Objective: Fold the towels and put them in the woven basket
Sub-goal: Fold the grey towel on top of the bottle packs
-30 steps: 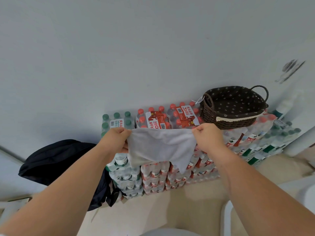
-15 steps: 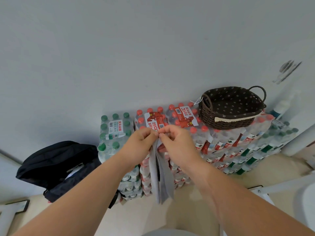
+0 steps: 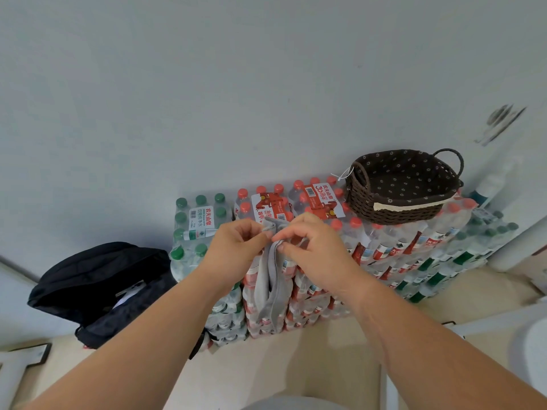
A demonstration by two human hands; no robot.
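We held the grey towel point(image 3: 273, 287) up before the stacked water bottle packs point(image 3: 384, 250). Our left hand point(image 3: 236, 251) and right hand point(image 3: 312, 250) were close together, each pinching its top edge, and it hung doubled. The woven basket point(image 3: 396, 216) sat atop the packs, off to the right, and a black bag point(image 3: 97, 279) lay at the left.

Towel point(image 3: 270, 279): pinched edges hidden inside left hand point(image 3: 233, 247) and right hand point(image 3: 310, 247). Bottle packs point(image 3: 399, 250): middle stacks covered by hands and towel; label print too small to read. Wall fitting point(image 3: 503, 119), far right: blurred. White object point(image 3: 529, 350), near right: cut by frame edge.
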